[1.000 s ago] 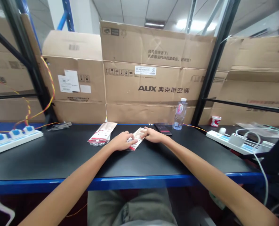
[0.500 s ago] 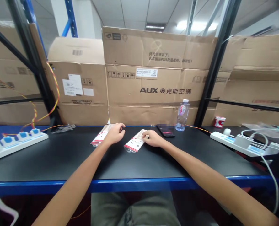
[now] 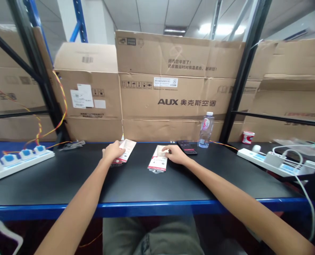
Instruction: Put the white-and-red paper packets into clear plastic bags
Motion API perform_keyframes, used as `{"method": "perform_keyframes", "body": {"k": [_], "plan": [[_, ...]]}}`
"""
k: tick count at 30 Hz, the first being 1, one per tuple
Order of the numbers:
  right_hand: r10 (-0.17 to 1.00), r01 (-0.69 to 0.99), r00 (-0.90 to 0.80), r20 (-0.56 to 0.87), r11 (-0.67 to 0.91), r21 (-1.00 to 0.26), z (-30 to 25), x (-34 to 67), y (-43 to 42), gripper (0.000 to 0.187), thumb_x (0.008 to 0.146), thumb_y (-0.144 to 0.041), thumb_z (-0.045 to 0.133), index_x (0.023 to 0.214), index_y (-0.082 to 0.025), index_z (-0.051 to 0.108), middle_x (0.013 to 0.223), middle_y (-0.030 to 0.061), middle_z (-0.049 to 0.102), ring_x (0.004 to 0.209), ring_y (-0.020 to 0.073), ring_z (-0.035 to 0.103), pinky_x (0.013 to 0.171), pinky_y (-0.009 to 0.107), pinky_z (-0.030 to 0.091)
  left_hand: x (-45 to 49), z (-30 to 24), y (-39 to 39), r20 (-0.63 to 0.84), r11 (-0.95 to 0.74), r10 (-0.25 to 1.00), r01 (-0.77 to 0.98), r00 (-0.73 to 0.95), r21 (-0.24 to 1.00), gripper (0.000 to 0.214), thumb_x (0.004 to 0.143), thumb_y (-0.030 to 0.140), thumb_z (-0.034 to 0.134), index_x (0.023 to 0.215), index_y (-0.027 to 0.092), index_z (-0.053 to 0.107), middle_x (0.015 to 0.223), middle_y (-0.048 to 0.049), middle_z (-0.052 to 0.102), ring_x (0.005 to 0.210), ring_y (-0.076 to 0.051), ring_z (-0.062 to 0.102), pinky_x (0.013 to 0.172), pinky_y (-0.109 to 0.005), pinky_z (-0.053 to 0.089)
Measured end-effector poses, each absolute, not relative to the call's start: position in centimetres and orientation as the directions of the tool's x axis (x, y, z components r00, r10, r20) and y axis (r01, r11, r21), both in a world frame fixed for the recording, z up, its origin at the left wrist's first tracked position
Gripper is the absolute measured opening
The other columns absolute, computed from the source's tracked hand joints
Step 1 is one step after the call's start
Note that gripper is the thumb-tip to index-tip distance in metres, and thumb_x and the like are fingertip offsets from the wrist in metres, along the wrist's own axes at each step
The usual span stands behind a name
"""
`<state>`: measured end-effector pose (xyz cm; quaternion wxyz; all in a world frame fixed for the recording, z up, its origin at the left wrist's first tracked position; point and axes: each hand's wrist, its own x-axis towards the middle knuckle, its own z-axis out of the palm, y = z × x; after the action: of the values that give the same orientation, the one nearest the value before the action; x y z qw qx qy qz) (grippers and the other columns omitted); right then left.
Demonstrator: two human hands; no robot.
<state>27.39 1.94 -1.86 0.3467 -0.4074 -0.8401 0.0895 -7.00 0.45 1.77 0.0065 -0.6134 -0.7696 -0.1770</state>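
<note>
Working at a black bench (image 3: 53, 180) with a blue front edge, the person had both bare hands on flat white-and-red packets. At far left, a white power strip (image 3: 19, 163) with blue switches lay near the bench's left end, and red-and-yellow wire (image 3: 63, 102) rose beside a dark rack upright. Right of that, the left hand (image 3: 112, 151) lay over the lower left of one packet (image 3: 128, 148), fingers curled down onto it; whether they clamped it or only rested could not be told. That packet sat tilted near the far edge. Well apart from it, near mid-bench, the other packet (image 3: 157, 162) lay under the right hand (image 3: 176, 154), fingers together across its top, with no clear pinch showing. Just beyond stood a black phone (image 3: 186, 148) and an upright water bottle (image 3: 206, 130). Further right were a red-and-white tub (image 3: 247, 137) and a second power strip (image 3: 275, 163) with cables. Cardboard boxes (image 3: 168, 78) were stacked behind the bench.
</note>
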Motion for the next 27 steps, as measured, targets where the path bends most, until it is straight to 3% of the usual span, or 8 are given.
{"method": "perform_keyframes", "body": {"k": [4,8,14,19,22,27], "plan": [[0.759,0.647,-0.357,0.545,0.621,-0.442,-1.8,27.4,2.0,0.027,0.077,-0.008,0.053,0.092,-0.015,0.074,0.098,0.0081,0.075,0.089,0.0206,0.068,0.082,0.028,0.050,-6.8,2.1,0.2,0.271,0.160,0.929,0.932,-0.254,0.325,0.053,0.071,0.035,0.060,0.121,0.023,0.047,0.120,-0.0153,0.065,0.109,-0.035,0.062,0.084,-0.041,0.045],[0.797,0.668,-0.407,0.447,0.593,-0.450,-1.9,27.6,2.1,0.018,0.074,-0.014,0.060,0.084,-0.015,0.074,0.086,0.0067,0.075,0.077,0.0196,0.068,0.075,0.027,0.050,-6.7,1.9,0.3,0.281,0.080,0.940,0.926,-0.193,0.369,0.051,0.069,0.034,0.063,0.117,0.024,0.049,0.116,-0.0124,0.066,0.105,-0.032,0.064,0.082,-0.036,0.046],[0.773,0.668,-0.468,0.428,0.627,-0.402,-2.1,27.7,2.2,0.022,0.075,-0.009,0.057,0.086,-0.015,0.075,0.094,0.0077,0.075,0.085,0.0204,0.067,0.080,0.028,0.049,-5.1,1.7,0.0,0.373,-0.189,0.928,0.846,-0.012,0.498,0.045,0.067,0.034,0.067,0.109,0.020,0.057,0.103,-0.0063,0.066,0.085,-0.019,0.065,0.074,-0.027,0.048],[0.766,0.684,-0.446,0.464,0.626,-0.375,-2.1,27.8,2.4,0.025,0.078,-0.008,0.054,0.090,-0.014,0.074,0.102,0.0096,0.073,0.092,0.0210,0.066,0.085,0.028,0.048,-2.9,1.7,-0.6,0.369,-0.354,0.909,0.824,0.192,0.443,0.028,0.072,0.041,0.062,0.088,0.018,0.063,0.076,-0.0017,0.064,0.069,-0.017,0.061,0.064,-0.027,0.046],[0.761,0.700,-0.417,0.498,0.618,-0.358,-1.9,27.8,2.3,0.024,0.078,-0.010,0.056,0.094,-0.014,0.074,0.103,0.0100,0.073,0.092,0.0210,0.066,0.083,0.027,0.048,-2.1,1.5,-0.8,0.334,-0.399,0.904,0.812,0.269,0.426,0.027,0.072,0.043,0.061,0.084,0.019,0.064,0.074,-0.0019,0.066,0.070,-0.019,0.062,0.065,-0.028,0.046],[0.772,0.707,-0.425,0.472,0.609,-0.359,-1.9,27.9,2.2,0.024,0.076,-0.011,0.057,0.091,-0.014,0.075,0.094,0.0089,0.074,0.083,0.0196,0.067,0.077,0.026,0.049,-1.7,0.9,-1.1,0.221,-0.422,0.907,0.776,0.359,0.469,0.035,0.069,0.046,0.065,0.090,0.019,0.067,0.088,-0.0053,0.071,0.085,-0.023,0.065,0.075,-0.030,0.049]]}}
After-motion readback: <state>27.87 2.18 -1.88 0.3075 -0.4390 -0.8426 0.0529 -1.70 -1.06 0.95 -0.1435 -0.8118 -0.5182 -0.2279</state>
